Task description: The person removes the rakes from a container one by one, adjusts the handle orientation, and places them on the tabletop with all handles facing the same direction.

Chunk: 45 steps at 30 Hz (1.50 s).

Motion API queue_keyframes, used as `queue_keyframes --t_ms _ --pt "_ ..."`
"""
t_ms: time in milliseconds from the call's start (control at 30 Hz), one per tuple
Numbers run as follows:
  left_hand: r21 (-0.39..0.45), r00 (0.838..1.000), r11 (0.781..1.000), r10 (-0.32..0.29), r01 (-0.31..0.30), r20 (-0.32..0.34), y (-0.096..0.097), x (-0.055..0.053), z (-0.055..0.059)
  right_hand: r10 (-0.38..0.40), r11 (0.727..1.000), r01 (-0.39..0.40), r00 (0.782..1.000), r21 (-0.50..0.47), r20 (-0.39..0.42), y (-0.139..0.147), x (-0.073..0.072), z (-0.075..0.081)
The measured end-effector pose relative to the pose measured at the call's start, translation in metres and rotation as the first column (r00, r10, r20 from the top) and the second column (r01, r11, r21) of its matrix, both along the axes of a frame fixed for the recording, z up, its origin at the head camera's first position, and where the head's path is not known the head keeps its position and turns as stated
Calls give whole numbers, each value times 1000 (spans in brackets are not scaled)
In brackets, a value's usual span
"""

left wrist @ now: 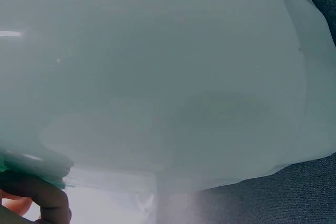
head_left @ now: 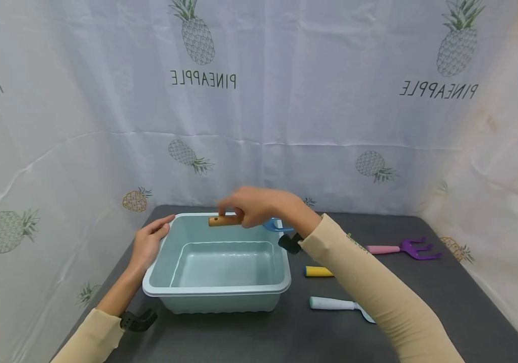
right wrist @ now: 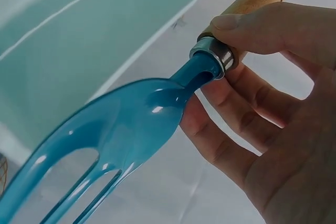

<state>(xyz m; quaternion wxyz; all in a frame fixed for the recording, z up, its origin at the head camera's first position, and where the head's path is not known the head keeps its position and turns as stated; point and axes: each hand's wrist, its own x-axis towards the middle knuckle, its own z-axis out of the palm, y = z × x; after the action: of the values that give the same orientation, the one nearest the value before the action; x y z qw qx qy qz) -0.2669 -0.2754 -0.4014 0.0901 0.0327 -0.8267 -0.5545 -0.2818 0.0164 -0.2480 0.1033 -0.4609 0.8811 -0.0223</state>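
Note:
My right hand [head_left: 261, 204] grips a blue garden hand fork [right wrist: 142, 114] by its wooden handle [head_left: 224, 220], above the far right part of a pale green plastic basin [head_left: 215, 291]. In the right wrist view the thumb presses the handle near its metal collar, and the blue tines point away to the lower left. At the basin's left rim, my left hand [head_left: 147, 244] holds on, thumb along the edge. The left wrist view is mostly filled by the basin's side wall [left wrist: 168, 77], with curled fingers [left wrist: 52, 203] under its rim.
Right of the basin, on the dark table [head_left: 250, 343], lie a purple hand rake [head_left: 415, 248] with a pink handle, a yellow handle [head_left: 318, 271] partly behind my right sleeve, and a tool with a pale handle [head_left: 331, 303]. A white pineapple-print curtain [head_left: 286, 111] surrounds the table.

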Motion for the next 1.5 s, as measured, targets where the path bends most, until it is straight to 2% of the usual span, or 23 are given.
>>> queue_keyframes --t_ms 267,500,800,967,1167,1500 --pt "2 1000 1000 4 -4 -13 -2 0 -1 -35 999 35 999 -7 -13 34 -1 2" --pt "11 1000 1000 -5 5 9 -3 2 -1 -54 998 54 998 -27 -18 68 -2 -6" --pt "2 999 1000 -9 9 36 -6 8 -6 -92 994 90 995 -65 -31 109 7 -16" --pt "3 999 1000 -8 8 33 -4 6 -4 -122 989 116 991 -97 -55 130 12 -14" --pt "-5 1000 1000 -1 1 20 -1 4 -1 -196 975 189 979 -119 -49 159 15 -11" --pt "-2 999 1000 -9 9 34 1 3 1 -254 957 234 962 -171 -101 215 24 -9"
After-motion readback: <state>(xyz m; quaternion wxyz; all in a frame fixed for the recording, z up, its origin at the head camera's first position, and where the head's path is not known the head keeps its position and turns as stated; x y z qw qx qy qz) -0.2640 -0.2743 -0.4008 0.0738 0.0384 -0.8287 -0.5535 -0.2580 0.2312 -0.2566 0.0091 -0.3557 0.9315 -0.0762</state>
